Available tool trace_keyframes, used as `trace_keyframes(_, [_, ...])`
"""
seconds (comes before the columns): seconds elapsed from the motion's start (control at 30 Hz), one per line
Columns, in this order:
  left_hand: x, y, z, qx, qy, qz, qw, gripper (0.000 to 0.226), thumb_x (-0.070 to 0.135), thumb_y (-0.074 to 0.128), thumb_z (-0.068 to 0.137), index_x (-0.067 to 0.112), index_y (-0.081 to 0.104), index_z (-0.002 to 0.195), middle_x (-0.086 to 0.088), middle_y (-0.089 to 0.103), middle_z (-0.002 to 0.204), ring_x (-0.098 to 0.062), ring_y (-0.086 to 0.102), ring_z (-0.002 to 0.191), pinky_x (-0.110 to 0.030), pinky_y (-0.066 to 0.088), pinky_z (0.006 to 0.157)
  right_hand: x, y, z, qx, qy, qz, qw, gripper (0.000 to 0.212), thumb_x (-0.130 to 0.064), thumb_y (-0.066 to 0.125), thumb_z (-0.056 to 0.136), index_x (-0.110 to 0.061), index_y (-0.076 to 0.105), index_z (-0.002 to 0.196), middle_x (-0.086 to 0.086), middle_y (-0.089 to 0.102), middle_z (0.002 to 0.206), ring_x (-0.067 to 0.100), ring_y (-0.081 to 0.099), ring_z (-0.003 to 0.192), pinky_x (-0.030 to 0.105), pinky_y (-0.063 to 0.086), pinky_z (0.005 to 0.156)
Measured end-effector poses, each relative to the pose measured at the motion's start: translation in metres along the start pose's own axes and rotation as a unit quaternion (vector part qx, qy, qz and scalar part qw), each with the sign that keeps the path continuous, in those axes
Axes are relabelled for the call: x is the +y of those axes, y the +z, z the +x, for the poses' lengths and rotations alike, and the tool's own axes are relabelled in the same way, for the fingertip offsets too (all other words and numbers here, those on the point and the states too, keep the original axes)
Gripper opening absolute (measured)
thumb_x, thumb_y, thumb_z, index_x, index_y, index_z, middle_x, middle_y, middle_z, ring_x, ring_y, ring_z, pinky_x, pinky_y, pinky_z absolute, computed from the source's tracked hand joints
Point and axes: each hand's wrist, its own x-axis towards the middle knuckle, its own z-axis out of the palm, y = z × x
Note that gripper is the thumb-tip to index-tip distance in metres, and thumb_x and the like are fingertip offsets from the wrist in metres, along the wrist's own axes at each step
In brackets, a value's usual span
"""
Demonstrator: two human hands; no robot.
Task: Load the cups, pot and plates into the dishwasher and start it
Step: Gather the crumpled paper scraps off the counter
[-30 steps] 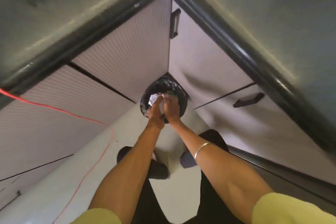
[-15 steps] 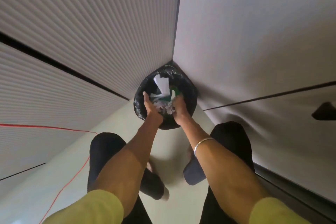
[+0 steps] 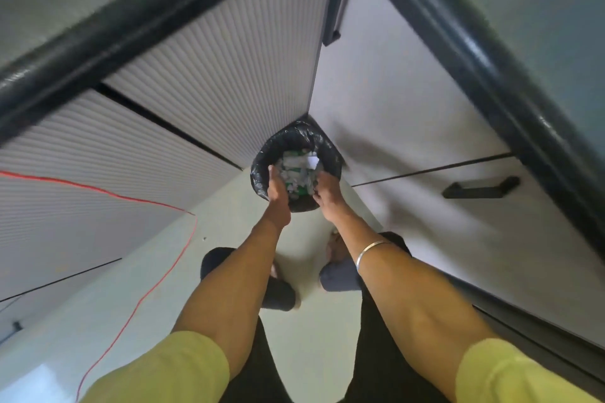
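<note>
No cup, pot, plate or dishwasher is in view. A small bin with a black liner (image 3: pixel 258 170) stands on the floor in the corner where two cabinet runs meet, filled with white and green paper trash (image 3: pixel 299 170). My left hand (image 3: pixel 278 188) reaches over the bin's left rim. My right hand (image 3: pixel 325 191) reaches over its near right rim. The fingers of both point into the trash, and I see nothing held in either. The fingertips are partly hidden by the backs of the hands.
Ribbed cabinet fronts (image 3: pixel 203 101) rise on the left, smooth ones with black handles (image 3: pixel 481 188) on the right, under dark countertop edges (image 3: pixel 510 75). A red cord (image 3: pixel 154 285) trails across the pale floor. My slippered feet (image 3: pixel 337 276) stand just behind the bin.
The view has pulled back and up from the bin, so the countertop edges show again. My hands have spread apart from the middle of the trash to the bin's sides.
</note>
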Motion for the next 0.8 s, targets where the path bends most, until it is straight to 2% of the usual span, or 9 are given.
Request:
trace_keyframes(0.13, [0.018, 0.005, -0.073, -0.016, 0.025, 0.080, 0.996, 0.065, 0.058, 0.026, 0.102, 0.018, 0.031, 0.153, -0.004, 0.030, 0.160, -0.024, 0.026, 0.147, -0.040, 0.017, 0.118, -0.027, -0.006, -0.049, 0.027, -0.064, -0.188, 0.980, 0.054, -0.042, 0.031, 0.089, -0.009, 0.057, 0.124, 0.012, 0.066, 0.117, 0.031, 0.063, 0.108, 0.046, 0.052, 0.092])
trace_keyframes(0.27, [0.039, 0.005, -0.139, 0.015, 0.050, 0.184, 0.982, 0.058, 0.045, 0.021, 0.107, 0.012, 0.024, 0.155, -0.010, 0.029, 0.159, -0.026, 0.029, 0.145, -0.038, 0.025, 0.115, -0.067, -0.016, -0.145, 0.010, -0.140, -0.380, 0.914, 0.038, -0.017, 0.029, 0.102, -0.002, 0.052, 0.129, 0.018, 0.058, 0.129, 0.036, 0.056, 0.119, 0.037, 0.043, 0.088])
trace_keyframes(0.33, [0.049, 0.002, -0.167, 0.017, 0.070, 0.254, 0.965, 0.054, 0.041, 0.021, 0.107, 0.010, 0.035, 0.150, -0.016, 0.042, 0.150, -0.030, 0.042, 0.135, -0.039, 0.035, 0.107, -0.079, -0.022, -0.176, 0.001, -0.149, -0.419, 0.896, 0.037, -0.011, 0.031, 0.100, -0.002, 0.053, 0.129, 0.018, 0.058, 0.131, 0.036, 0.056, 0.119, 0.036, 0.044, 0.085])
trace_keyframes(0.4, [0.057, -0.005, -0.192, 0.025, 0.130, 0.350, 0.927, 0.045, 0.032, 0.025, 0.106, 0.008, 0.055, 0.130, -0.018, 0.057, 0.129, -0.032, 0.055, 0.114, -0.039, 0.045, 0.096, -0.090, -0.027, -0.201, -0.008, -0.166, -0.457, 0.874, 0.035, -0.011, 0.037, 0.099, -0.001, 0.054, 0.127, 0.019, 0.059, 0.128, 0.036, 0.057, 0.118, 0.036, 0.046, 0.088])
trace_keyframes(0.47, [0.062, -0.011, -0.215, 0.043, 0.197, 0.429, 0.880, 0.038, 0.022, 0.029, 0.105, 0.003, 0.060, 0.114, -0.020, 0.062, 0.118, -0.034, 0.058, 0.105, -0.038, 0.047, 0.089, -0.099, -0.032, -0.224, -0.019, -0.179, -0.495, 0.850, 0.035, -0.015, 0.041, 0.097, 0.000, 0.053, 0.127, 0.021, 0.058, 0.129, 0.037, 0.055, 0.119, 0.041, 0.048, 0.094])
trace_keyframes(0.57, [0.071, -0.021, -0.245, 0.096, 0.225, 0.470, 0.848, 0.042, 0.023, 0.030, 0.104, -0.001, 0.054, 0.129, -0.025, 0.058, 0.128, -0.042, 0.055, 0.116, -0.048, 0.047, 0.097, -0.113, -0.039, -0.261, -0.017, -0.192, -0.542, 0.818, 0.038, -0.016, 0.042, 0.096, 0.000, 0.051, 0.130, 0.018, 0.052, 0.137, 0.037, 0.047, 0.128, 0.046, 0.045, 0.101])
trace_keyframes(0.63, [0.075, -0.029, -0.265, 0.098, 0.238, 0.515, 0.817, 0.043, 0.023, 0.031, 0.104, -0.001, 0.049, 0.134, -0.026, 0.054, 0.133, -0.043, 0.052, 0.121, -0.052, 0.044, 0.101, -0.120, -0.043, -0.288, -0.017, -0.198, -0.576, 0.793, 0.042, -0.017, 0.042, 0.098, 0.000, 0.046, 0.136, 0.018, 0.047, 0.143, 0.036, 0.044, 0.132, 0.047, 0.043, 0.104])
trace_keyframes(0.73, [0.077, -0.040, -0.291, 0.087, 0.268, 0.579, 0.765, 0.041, 0.021, 0.033, 0.104, -0.002, 0.047, 0.135, -0.025, 0.050, 0.136, -0.040, 0.047, 0.125, -0.049, 0.039, 0.106, -0.127, -0.042, -0.315, -0.019, -0.212, -0.609, 0.764, 0.051, -0.026, 0.046, 0.099, -0.002, 0.039, 0.144, 0.020, 0.040, 0.148, 0.036, 0.041, 0.135, 0.046, 0.041, 0.108])
trace_keyframes(0.8, [0.078, -0.045, -0.306, 0.083, 0.290, 0.608, 0.734, 0.041, 0.019, 0.034, 0.104, -0.003, 0.045, 0.136, -0.021, 0.047, 0.140, -0.036, 0.042, 0.130, -0.045, 0.032, 0.112, -0.131, -0.039, -0.329, -0.013, -0.212, -0.612, 0.762, 0.055, -0.031, 0.048, 0.099, -0.004, 0.037, 0.145, 0.020, 0.039, 0.149, 0.036, 0.041, 0.134, 0.046, 0.040, 0.109])
